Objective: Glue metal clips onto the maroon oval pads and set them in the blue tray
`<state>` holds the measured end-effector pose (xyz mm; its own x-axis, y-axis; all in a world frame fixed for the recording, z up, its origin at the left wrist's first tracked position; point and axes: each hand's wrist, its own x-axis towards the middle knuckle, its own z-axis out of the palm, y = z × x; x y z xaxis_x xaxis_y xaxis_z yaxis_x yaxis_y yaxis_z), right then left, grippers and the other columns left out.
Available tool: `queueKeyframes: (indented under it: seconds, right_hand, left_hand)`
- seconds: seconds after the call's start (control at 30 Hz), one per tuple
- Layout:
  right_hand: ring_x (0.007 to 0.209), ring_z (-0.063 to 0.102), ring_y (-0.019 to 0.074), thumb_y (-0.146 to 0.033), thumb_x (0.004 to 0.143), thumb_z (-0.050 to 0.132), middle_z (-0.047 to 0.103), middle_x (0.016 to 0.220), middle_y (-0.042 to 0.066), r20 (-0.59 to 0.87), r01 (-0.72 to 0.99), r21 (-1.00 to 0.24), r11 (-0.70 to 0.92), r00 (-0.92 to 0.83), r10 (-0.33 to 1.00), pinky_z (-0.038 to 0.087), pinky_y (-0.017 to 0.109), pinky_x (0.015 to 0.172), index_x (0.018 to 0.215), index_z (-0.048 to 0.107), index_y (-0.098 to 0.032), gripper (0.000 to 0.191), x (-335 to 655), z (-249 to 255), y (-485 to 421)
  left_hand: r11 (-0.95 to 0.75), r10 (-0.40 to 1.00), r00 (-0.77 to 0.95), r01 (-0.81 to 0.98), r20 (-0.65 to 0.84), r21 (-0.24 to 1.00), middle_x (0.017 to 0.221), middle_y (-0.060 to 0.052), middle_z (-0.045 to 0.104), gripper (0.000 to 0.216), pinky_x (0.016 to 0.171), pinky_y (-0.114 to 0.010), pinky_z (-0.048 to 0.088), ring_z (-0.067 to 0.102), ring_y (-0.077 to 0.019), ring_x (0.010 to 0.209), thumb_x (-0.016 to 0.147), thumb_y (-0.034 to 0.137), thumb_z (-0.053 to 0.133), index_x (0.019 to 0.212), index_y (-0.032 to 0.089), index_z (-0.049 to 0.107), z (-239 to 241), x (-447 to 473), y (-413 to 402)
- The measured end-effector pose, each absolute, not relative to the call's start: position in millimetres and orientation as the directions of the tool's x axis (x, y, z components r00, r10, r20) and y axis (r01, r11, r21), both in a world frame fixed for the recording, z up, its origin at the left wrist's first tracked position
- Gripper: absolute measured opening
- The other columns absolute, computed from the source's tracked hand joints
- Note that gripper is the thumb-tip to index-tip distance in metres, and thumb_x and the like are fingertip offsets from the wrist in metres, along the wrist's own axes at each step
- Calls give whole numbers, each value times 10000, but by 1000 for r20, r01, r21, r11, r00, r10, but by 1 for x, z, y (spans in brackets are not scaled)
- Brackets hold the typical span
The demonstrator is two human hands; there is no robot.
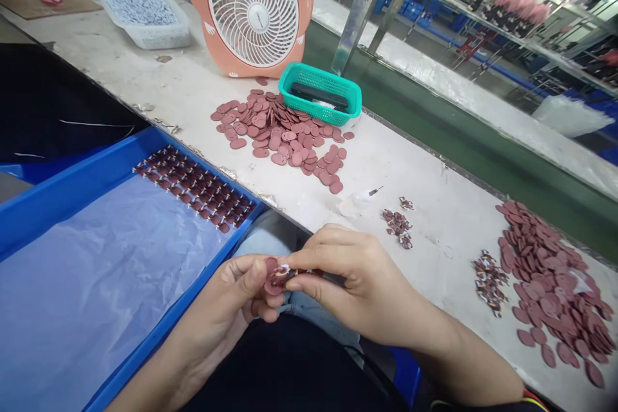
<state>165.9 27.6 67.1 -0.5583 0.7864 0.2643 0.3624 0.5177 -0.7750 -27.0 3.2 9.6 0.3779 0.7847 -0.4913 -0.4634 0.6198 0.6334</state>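
Between the thumb and fingers of my left hand (241, 290) is a small reddish-brown oval disc (271, 277), held above my lap. My right hand (345, 270) pinches a small dark brown piece with a white bit (284, 270) against that disc; its exact kind is too small to make out. On the bench past my hands lies a pile of matching oval discs (284, 129). Small dark pieces (396, 224) sit in a cluster to the right, near a white bottle with a thin needle tip (357, 201).
At my left a blue tray (159, 341) holds rows of assembled brown pieces (197, 187). An orange fan (258, 16) stands behind a green basket (321, 93). Far right are more discs (555, 277) and small pieces (490, 282). A white basket (145, 16) stands at back left.
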Motion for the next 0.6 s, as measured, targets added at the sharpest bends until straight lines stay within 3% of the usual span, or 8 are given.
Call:
queueKeyframes:
  seconds: [0.23,0.6]
  right_hand:
    - [775,639,141,-142,922,677,721,848,52,289,349,-760,548,-574,766,526,254,768,1011,748,-148,114,169,67,29]
    - [788,647,141,-180,941,658,729,850,36,287,391,-739,549,-554,781,537,249,778,1019,744,-182,116,170,65,27]
  left_hand:
    - [635,772,383,-463,-507,618,563,3,617,356,468,-150,509,542,-81,499,652,515,871,663,172,776,8,-27,5]
    - [649,754,280,-456,-594,609,528,17,605,403,452,-144,484,517,-79,491,530,512,932,590,164,736,24,-17,5]
